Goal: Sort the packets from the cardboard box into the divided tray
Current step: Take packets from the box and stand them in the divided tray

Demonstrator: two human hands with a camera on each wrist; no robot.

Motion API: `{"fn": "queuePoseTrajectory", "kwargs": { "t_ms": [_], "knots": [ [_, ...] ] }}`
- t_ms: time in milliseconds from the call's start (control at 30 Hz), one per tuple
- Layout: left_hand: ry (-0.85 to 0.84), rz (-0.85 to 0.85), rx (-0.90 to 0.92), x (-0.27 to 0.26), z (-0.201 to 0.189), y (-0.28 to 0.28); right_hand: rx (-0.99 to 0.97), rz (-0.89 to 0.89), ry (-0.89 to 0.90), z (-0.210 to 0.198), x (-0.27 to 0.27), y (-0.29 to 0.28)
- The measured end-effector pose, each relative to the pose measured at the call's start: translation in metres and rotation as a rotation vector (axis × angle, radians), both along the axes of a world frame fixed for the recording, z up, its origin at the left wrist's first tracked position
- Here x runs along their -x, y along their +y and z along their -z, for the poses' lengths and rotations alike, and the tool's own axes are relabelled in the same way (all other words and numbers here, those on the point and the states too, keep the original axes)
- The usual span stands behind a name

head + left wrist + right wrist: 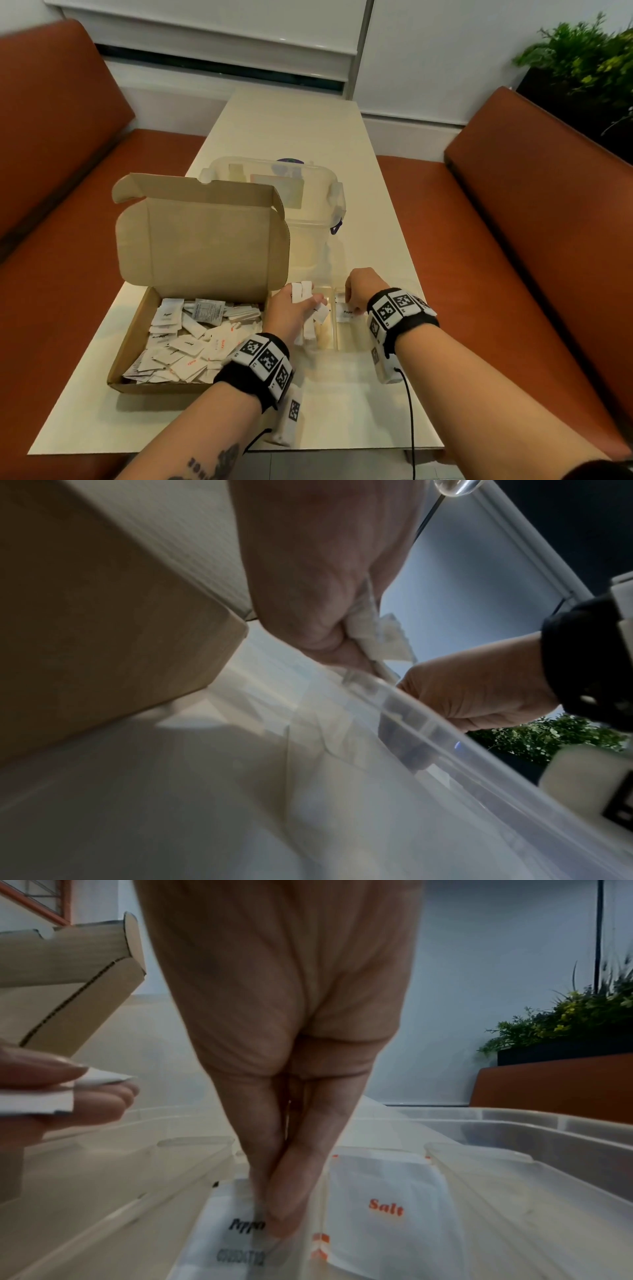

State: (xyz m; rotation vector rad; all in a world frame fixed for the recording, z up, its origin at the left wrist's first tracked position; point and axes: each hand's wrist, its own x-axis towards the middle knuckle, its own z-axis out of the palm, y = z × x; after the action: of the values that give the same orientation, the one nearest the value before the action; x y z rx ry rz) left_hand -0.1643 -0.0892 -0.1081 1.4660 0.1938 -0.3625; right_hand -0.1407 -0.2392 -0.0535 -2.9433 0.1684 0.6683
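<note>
- The table (308, 144) runs away from me between two orange benches (513, 222), with a green plant (589, 61) off at the far right; none of these get in my way.
- The cardboard box (135, 342) sits at my left with its lid (202, 240) standing up. It is the biggest thing near my path, and my left arm has to come back over its near right corner on each trip.
- A lidded clear tub (308, 212) stands behind the box, close to the far edge of my work.
- The divided tray (334, 346) lies just right of the box, clear plastic with low walls. I judge it light enough to slide if I knock it.
- Loose packets (185, 342) still fill most of the box floor, so I reckon the sorting is far from done.
- My left hand (291, 311) hovers over the tray's left side with its fingers closed round a small bunch of white sachets (301, 291). They look thin, light, soft and slippery in a stack, so I would take each flat between thumb and finger near an edge.
- My right hand (277, 1042) is down in a middle compartment, fingertips (284, 1218) pinched together on a pepper packet (236, 1229).
- A salt packet (383, 1210) lies in the neighbouring compartment, just beyond the divider.
</note>
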Motion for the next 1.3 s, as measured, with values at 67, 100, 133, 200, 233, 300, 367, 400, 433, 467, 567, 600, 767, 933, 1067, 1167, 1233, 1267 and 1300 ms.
{"fn": "queuePoseTrajectory", "kwargs": {
  "t_ms": [67, 100, 133, 200, 233, 300, 367, 400, 433, 467, 567, 600, 767, 933, 1067, 1167, 1233, 1267, 1300],
  "knots": [
    [0.008, 0.004, 0.001, 0.0, -0.002, 0.0, -0.038, 0.018, -0.02, -0.001, 0.001, 0.0],
    [0.013, 0.006, -0.005, 0.0, -0.004, 0.001, -0.077, 0.041, -0.038, -0.002, 0.001, -0.001],
    [0.018, 0.01, -0.014, 0.0, -0.005, 0.001, -0.133, 0.071, -0.064, -0.002, 0.002, -0.001],
    [0.025, 0.012, -0.033, 0.0, -0.006, 0.001, -0.306, 0.149, -0.145, -0.004, 0.005, 0.0],
    [0.027, 0.008, -0.039, -0.001, -0.007, 0.001, -0.417, 0.197, -0.179, -0.005, 0.008, 0.001],
    [0.025, 0.002, -0.042, 0.0, -0.011, -0.001, -0.643, 0.293, -0.192, -0.006, 0.015, 0.006],
    [0.007, 0.002, -0.043, 0.0, -0.016, -0.005, -0.785, 0.35, -0.165, -0.006, 0.021, 0.009],
    [-0.005, 0.004, -0.06, 0.0, -0.017, -0.008, -0.822, 0.356, -0.151, -0.006, 0.024, 0.01],
    [-0.011, 0.0, -0.083, 0.0, -0.018, -0.008, -0.864, 0.354, -0.136, -0.007, 0.026, 0.01],
    [-0.016, -0.006, -0.099, 0.0, -0.02, -0.009, -0.917, 0.36, -0.126, -0.008, 0.028, 0.008],
    [-0.005, -0.021, -0.081, 0.0, -0.023, -0.012, -1.048, 0.41, -0.12, -0.008, 0.034, -0.001],
    [-0.002, -0.019, -0.071, 0.001, -0.025, -0.014, -1.043, 0.414, -0.135, -0.007, 0.036, -0.004],
    [0.014, 0.021, -0.068, 0.003, -0.03, -0.023, -0.992, 0.402, -0.188, -0.003, 0.041, -0.012],
    [0.017, 0.048, -0.07, 0.001, -0.026, -0.026, -1.013, 0.409, -0.212, -0.001, 0.043, -0.016],
    [0.032, 0.008, -0.069, -0.002, -0.024, -0.026, -1.013, 0.416, -0.257, -0.003, 0.042, -0.019],
    [0.076, -0.034, 0.078, -0.002, -0.023, -0.024, -0.968, 0.405, -0.256, -0.007, 0.04, -0.026],
    [0.084, -0.009, 0.183, 0.0, -0.023, -0.022, -0.955, 0.4, -0.265, -0.01, 0.038, -0.032],
    [0.077, 0.015, 0.197, 0.002, -0.024, -0.022, -0.953, 0.399, -0.266, -0.01, 0.038, -0.034],
    [0.069, 0.034, 0.203, 0.003, -0.025, -0.022, -0.956, 0.398, -0.265, -0.011, 0.037, -0.035]
  ]
}}
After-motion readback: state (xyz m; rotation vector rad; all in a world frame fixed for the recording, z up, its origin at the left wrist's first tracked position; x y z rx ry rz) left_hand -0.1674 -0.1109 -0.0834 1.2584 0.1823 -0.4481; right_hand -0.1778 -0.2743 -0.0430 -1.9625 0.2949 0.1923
